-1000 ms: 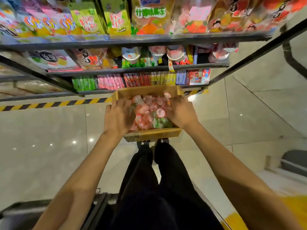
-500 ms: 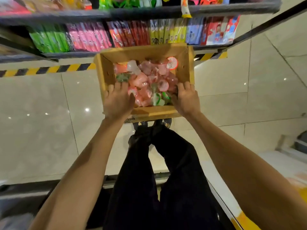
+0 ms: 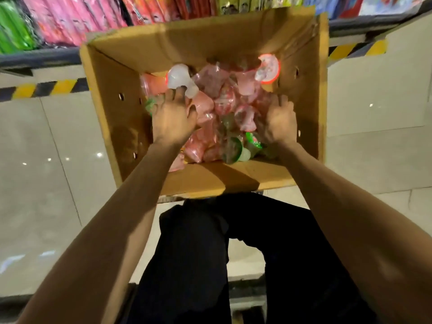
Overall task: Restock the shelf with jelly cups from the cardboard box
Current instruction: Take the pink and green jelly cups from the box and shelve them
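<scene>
nearest the camera, dark trousers (image 3: 198, 253) are seen, and just beyond the knees the open cardboard box (image 3: 210, 181) is placed. both forearms are reached down over its near wall. the left hand (image 3: 174, 115) is laid on the heap of jelly cups (image 3: 222, 101) inside the box, fingers spread and fairly straight, the tips touching a white cup (image 3: 178, 77); nothing is seen gripped by it. the right hand (image 3: 279, 120) is dug into the right side of the heap with fingers bent downward, and whether a cup is held there cannot be told through the blur. the step in hand is judged to be the gathering of cups for the shelf. it would be done best if cups were taken from the top of the loose pile, a few at a time, and held by the rims rather than squeezed at the thin sides, so that the sealed lids are not burst. a red-rimmed cup (image 3: 268, 69) leaning by the far wall looks easily taken. beyond the box, the shelf (image 3: 39, 58) is seen packed with coloured packets (image 3: 70, 19); no free slot is visible here, so one should be found before anything is lifted.
</scene>
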